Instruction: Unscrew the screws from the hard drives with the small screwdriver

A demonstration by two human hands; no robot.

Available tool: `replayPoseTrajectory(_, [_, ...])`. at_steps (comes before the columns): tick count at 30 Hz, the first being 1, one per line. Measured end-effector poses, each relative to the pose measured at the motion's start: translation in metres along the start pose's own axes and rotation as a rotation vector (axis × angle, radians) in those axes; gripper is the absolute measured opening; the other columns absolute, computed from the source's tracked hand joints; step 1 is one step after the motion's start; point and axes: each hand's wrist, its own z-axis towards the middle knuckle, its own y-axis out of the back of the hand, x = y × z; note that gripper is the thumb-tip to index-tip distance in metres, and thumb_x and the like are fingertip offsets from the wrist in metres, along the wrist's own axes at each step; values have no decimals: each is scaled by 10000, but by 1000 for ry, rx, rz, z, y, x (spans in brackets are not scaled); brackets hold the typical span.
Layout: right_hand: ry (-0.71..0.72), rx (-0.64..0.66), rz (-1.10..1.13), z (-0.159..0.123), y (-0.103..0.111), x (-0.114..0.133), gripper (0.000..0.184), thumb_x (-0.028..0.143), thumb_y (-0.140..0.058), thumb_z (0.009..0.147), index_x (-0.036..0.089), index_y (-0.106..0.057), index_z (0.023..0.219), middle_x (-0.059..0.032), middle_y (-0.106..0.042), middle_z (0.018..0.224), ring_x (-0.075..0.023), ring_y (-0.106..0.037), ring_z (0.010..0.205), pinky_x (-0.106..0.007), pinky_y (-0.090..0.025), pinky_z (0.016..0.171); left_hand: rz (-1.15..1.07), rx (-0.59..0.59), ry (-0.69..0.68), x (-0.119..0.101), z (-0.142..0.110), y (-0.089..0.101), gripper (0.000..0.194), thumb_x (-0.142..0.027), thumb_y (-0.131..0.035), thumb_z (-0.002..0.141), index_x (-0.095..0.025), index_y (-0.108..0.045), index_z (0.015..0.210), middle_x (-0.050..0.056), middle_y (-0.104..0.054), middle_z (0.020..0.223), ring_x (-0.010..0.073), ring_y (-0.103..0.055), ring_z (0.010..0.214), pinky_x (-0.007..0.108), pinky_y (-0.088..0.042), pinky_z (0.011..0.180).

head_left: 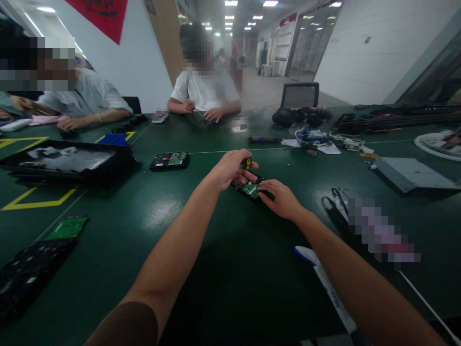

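Between my hands lies a hard drive with a green circuit board (251, 190) on its upper side, on the dark green table. My left hand (232, 168) arches over its far left end. Its fingers are closed around a screwdriver with a yellow and black handle (247, 163); the tip is hidden. With fingers bent together, my right hand (280, 198) grips the right edge of the drive, partly covering it. A second hard drive (169, 160) lies farther off to the left.
Several drives (36, 266) lie at the near left. Beyond them is a black tray (90, 166) with metal parts. A grey metal case (414, 173), a white fan (439, 144) and cables (347, 142) occupy the right. A dark cylindrical tool (264, 139) lies ahead. Two people (205, 91) sit across the table.
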Motion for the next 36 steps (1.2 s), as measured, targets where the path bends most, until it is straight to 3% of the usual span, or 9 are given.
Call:
replayPoseTrajectory(6, [-7,-7,13,0,0,0,200,305,-636,962,265,-739,1128,-87,-724,1208,-293,-660,1162,-532,-550,1009,50,-30,-48,-1,-3,1,186,-329,-573,880,-179,-631,975,104,-711,995,150,-709,631,227,-475,492])
replayPoseTrajectory(12, [1,-2,10,0,0,0,192,301,-625,971,251,-729,1124,-86,-722,1202,-280,-657,1165,-506,-554,1011,78,32,-47,-2,-5,1,220,-338,-564,881,-161,-675,951,109,-714,991,115,-640,551,231,-469,479])
replayPoseTrajectory(18, [8,0,12,0,-1,-2,192,295,-626,970,255,-730,1126,-84,-724,1200,-278,-656,1175,-515,-546,1025,36,-38,0,-2,-2,0,210,-372,-547,892,-191,-582,992,107,-748,927,145,-659,547,240,-486,482])
replayPoseTrajectory(26, [7,-10,5,0,-1,-1,176,293,-627,973,258,-730,1112,-84,-722,1215,-280,-659,1170,-507,-555,1012,104,-75,-88,-4,-4,3,230,-348,-552,881,-165,-680,934,96,-717,943,121,-651,549,223,-461,469])
replayPoseTrajectory(33, [3,-2,-3,0,0,-1,195,290,-628,969,258,-724,1136,-83,-722,1218,-286,-653,1175,-535,-548,1018,46,-91,-33,-4,-2,4,204,-345,-547,874,-185,-599,990,113,-752,994,153,-677,571,250,-497,491])
replayPoseTrajectory(36, [4,-3,0,0,0,0,197,299,-626,971,257,-724,1136,-83,-720,1212,-281,-652,1172,-522,-549,1018,82,-72,-47,-5,-4,3,203,-336,-552,861,-174,-630,955,116,-747,969,162,-695,610,251,-519,521])
